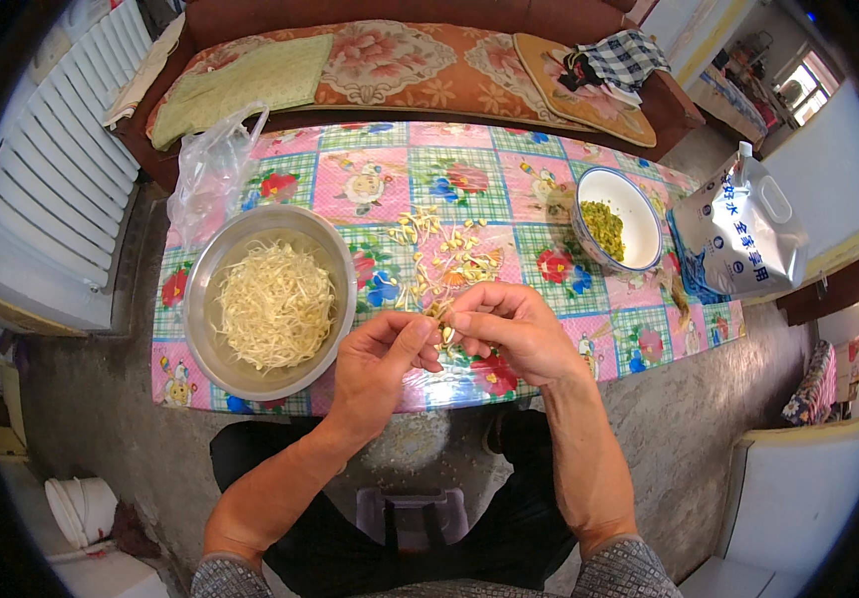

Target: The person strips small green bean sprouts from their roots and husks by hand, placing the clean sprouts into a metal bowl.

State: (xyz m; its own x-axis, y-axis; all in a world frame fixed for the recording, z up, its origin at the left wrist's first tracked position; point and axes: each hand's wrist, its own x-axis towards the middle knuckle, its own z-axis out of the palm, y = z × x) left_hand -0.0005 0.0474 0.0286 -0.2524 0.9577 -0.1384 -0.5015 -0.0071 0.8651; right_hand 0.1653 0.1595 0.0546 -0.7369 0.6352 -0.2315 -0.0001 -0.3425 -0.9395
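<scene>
At the table's front edge, my left hand and my right hand meet with thumbs and fingertips pinched together. Between them are a few soybean sprouts, partly hidden by the fingers. Just beyond lies a loose scatter of yellow-headed sprouts on the patterned tablecloth. To the left of my hands stands a round metal basin holding a heap of pale bean sprouts. A white bowl with a blue rim sits at the right, with green husk-like scraps inside.
A crumpled clear plastic bag rests at the back left. On the right stands a silver spouted pouch bearing writing. A sofa backs the table, and a white radiator lines the left wall. A white bucket is on the floor.
</scene>
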